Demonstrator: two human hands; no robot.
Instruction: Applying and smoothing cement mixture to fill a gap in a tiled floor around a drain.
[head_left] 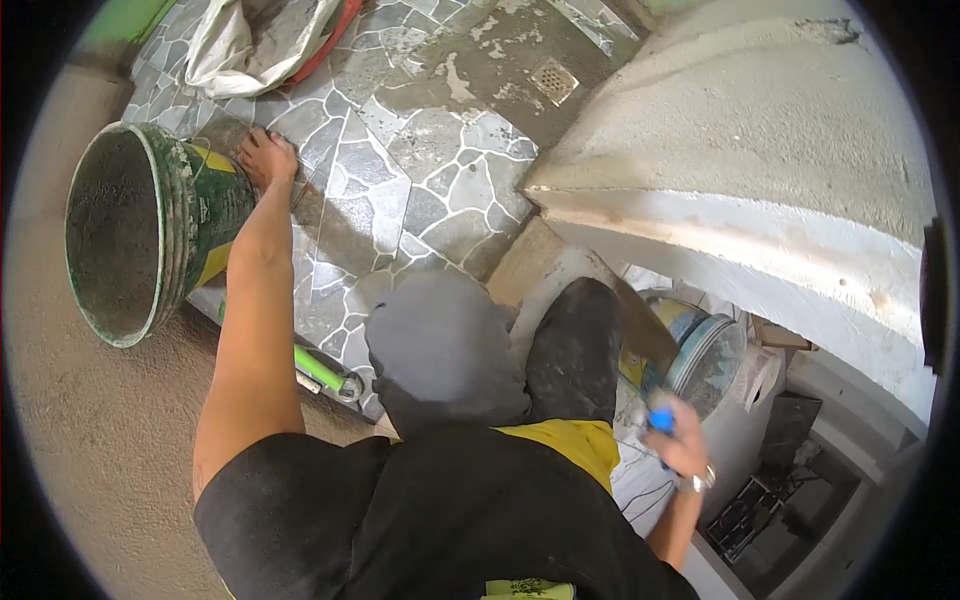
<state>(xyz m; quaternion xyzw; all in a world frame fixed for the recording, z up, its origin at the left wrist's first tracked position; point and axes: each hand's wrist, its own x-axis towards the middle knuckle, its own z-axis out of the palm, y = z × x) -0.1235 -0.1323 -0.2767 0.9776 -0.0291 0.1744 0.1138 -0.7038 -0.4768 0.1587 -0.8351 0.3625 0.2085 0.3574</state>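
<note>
My left hand (267, 158) rests low by the base of a green bucket (180, 215), its fingers spread against the patterned stone-tile floor (440, 195). The bucket has a yellow label, and its inside is coated with grey-brown residue. On my right, my right hand (685, 440), with a watch on the wrist, is closed around the blue handle of what looks like a trowel (660, 418). Motion blurs that hand and the tool, whose brownish blade stretches up toward my dark-trousered knee. Part of a lidded bucket (708, 365) shows behind the blade.
A white sack (260, 45) with a red edge lies at the far left. Wet cement smears surround a floor drain (554, 81). A rough plastered ledge (740, 130) runs along the right. Beside my left leg lies a bright green tool (322, 370). Lower right, a black rack (750, 515) stands.
</note>
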